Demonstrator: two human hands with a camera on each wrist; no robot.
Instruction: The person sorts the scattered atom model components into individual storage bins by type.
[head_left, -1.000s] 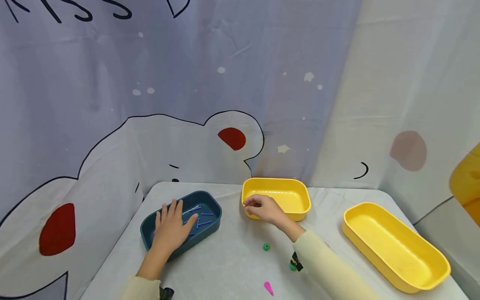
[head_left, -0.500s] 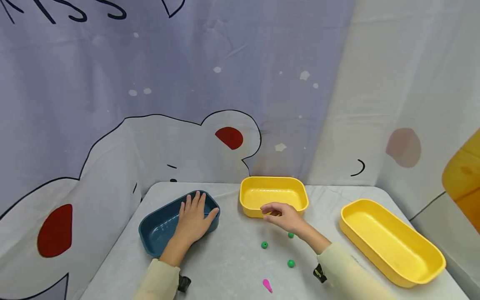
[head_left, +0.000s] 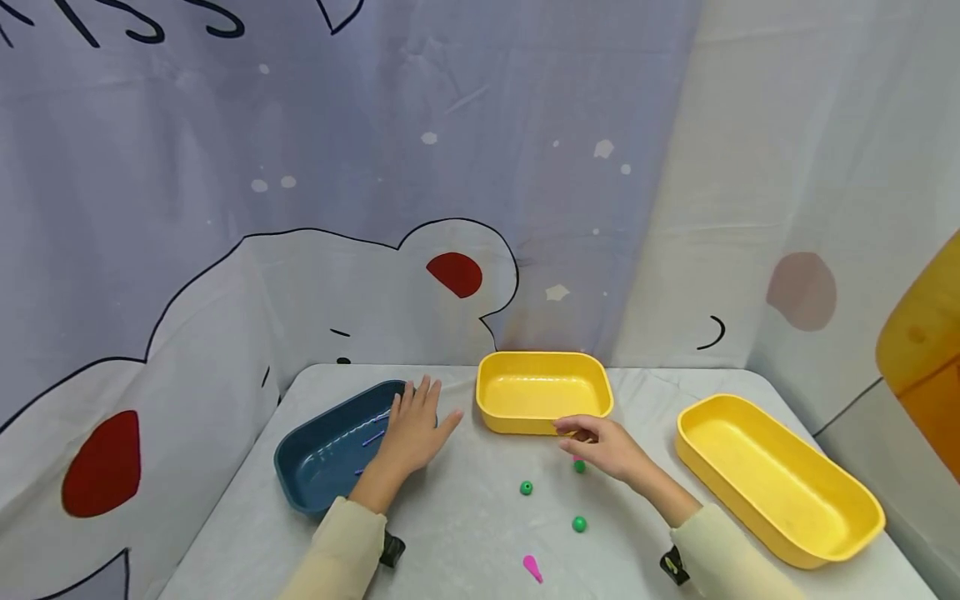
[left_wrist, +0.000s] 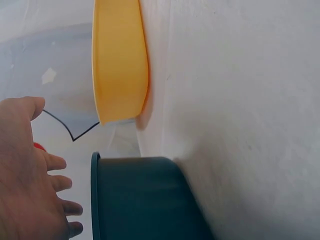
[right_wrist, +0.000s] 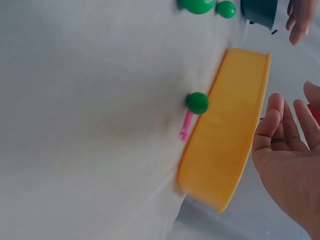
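My left hand (head_left: 412,433) hovers with spread, straight fingers over the right end of the dark blue tray (head_left: 315,467). It holds nothing; in the left wrist view the palm (left_wrist: 22,185) is bare. Thin blue sticks (head_left: 372,438) lie inside that tray, partly hidden by the hand. Just in front of the smaller yellow tray (head_left: 543,425) hangs my right hand (head_left: 607,450), its fingers loosely bent and holding nothing. Below it on the table are a green bead (right_wrist: 197,103) and a pink piece (right_wrist: 186,125) beside the yellow tray.
Two more green beads, one with a hole (head_left: 527,487) and one farther forward (head_left: 580,524), lie on the white-covered table. A pink drop-shaped piece (head_left: 532,568) lies near the front. At the right stands a longer yellow tray (head_left: 780,492). A printed curtain (head_left: 360,275) hangs behind.
My left hand has moved right across the blue tray, uncovering its left part. The right hand has drawn back to the right from the small yellow tray, revealing a green bead and a pink piece.
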